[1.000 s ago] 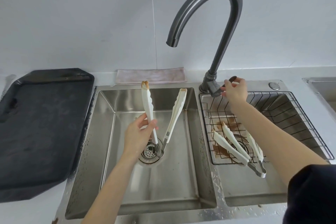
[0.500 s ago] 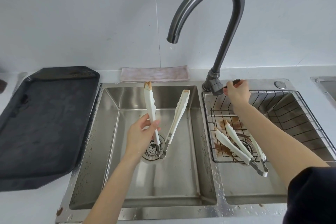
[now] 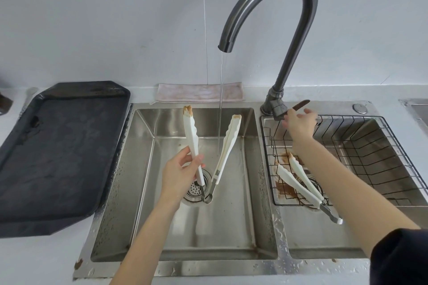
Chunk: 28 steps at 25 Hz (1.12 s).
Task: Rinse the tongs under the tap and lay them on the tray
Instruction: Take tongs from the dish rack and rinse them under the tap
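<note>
Water is now seen running from the tap [image 3: 273,18] in a thin stream [image 3: 221,99], where half a second ago only a drop was hanging at the spout; the right hand [image 3: 300,124], which was closed on the lever [image 3: 301,104], has been loosened, and its fingers are now spread, with the lever only touched or nearly touched by them. Nothing is held by this hand

To the left of the double sink [image 3: 231,268] a large dark tray [image 3: 58,157] is laid on the counter, with nothing seen on it. In the right basin a black wire basket [image 3: 370,146] is placed, and a second pair of tongs [image 3: 301,183] is lying across its lower left corner, with brown stains under the tips. Behind the left basin a pinkish cloth [image 3: 200,95] is folded against the wall

The tongs [image 3: 228,146] are held over the left basin, opened in a V with the dirty tips pointing up. One arm of them is gripped by the left hand [image 3: 179,173], between thumb and curled fingers. The stream is falling between the two arms, close to the right one; whether it is touched cannot be told
</note>
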### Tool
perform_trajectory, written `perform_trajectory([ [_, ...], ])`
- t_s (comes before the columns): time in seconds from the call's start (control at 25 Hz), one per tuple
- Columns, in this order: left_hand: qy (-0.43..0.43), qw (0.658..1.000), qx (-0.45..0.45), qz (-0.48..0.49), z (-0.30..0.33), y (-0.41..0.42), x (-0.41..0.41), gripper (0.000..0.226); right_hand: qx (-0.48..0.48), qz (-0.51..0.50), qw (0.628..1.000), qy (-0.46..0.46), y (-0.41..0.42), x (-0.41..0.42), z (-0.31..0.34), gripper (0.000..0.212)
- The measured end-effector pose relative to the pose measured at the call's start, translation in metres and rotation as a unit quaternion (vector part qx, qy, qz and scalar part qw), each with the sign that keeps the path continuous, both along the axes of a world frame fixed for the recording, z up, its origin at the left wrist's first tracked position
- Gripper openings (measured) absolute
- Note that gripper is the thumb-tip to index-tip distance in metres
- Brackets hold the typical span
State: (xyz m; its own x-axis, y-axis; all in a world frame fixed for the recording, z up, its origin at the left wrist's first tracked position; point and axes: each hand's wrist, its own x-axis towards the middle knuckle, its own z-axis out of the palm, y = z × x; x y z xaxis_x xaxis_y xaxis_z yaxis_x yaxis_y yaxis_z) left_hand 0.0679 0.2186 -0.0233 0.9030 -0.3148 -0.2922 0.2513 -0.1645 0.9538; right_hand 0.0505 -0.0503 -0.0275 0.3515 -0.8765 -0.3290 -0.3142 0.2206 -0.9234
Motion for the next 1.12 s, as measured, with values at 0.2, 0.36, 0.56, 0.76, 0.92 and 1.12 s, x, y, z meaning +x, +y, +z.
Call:
perform_trajectory([
  [0.2,0.0,1.0,0.002,0.015,-0.001,0.001,0.005,0.023,0.126,0.143,0.982,-0.011,0.075,0.002,-0.018,0.039],
  [0.36,-0.042,0.998,0.05,0.025,0.0,0.005,0.012,0.031,0.29,0.247,0.923,-0.041,0.109,0.026,-0.02,0.03],
  [0.56,-0.078,0.992,0.098,0.015,0.0,0.009,0.027,0.035,0.399,0.207,0.889,-0.09,0.117,0.057,-0.026,0.042],
  [0.76,-0.019,0.996,0.072,0.042,-0.015,0.012,0.04,0.024,0.442,0.187,0.869,-0.119,0.119,0.075,-0.031,0.024],
  [0.92,0.124,0.989,-0.025,0.071,-0.028,0.01,0.038,0.009,0.447,0.178,0.863,-0.154,0.109,0.076,-0.033,0.025],
  [1.12,0.185,0.98,-0.065,0.044,-0.036,0.001,0.029,0.014,0.446,0.175,0.86,-0.176,0.095,0.075,-0.013,0.036],
])
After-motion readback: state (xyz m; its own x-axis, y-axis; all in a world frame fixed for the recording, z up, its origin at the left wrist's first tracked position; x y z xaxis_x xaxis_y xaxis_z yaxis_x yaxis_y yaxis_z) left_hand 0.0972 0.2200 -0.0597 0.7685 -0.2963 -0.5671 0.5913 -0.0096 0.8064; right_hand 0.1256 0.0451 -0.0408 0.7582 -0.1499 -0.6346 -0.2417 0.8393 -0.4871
